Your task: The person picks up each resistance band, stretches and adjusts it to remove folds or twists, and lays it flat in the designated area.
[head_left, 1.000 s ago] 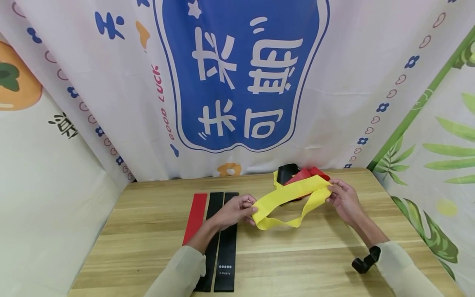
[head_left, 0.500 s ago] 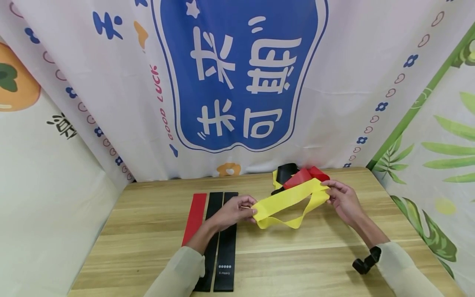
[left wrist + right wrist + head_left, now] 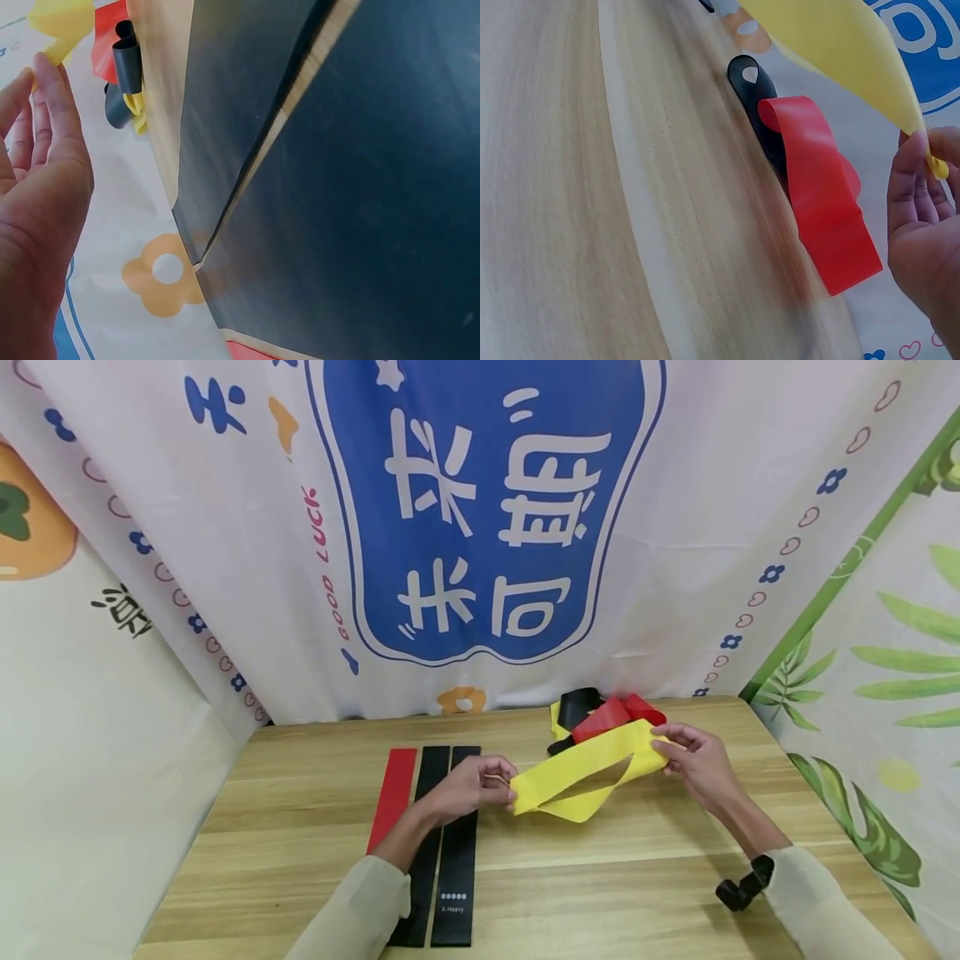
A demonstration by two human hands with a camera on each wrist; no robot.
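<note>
Yellow band (image 3: 581, 763) slants up rightward, left fingers (image 3: 498, 765) and right fingers (image 3: 681, 734) pinching its ends.

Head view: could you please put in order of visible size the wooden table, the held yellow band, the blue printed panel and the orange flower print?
1. Wooden table
2. Blue printed panel
3. Held yellow band
4. Orange flower print

No two look alike here.

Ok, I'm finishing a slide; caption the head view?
A person's left grip and right grip hold a yellow band over a wooden table bearing a red strip and two black strips.
</note>
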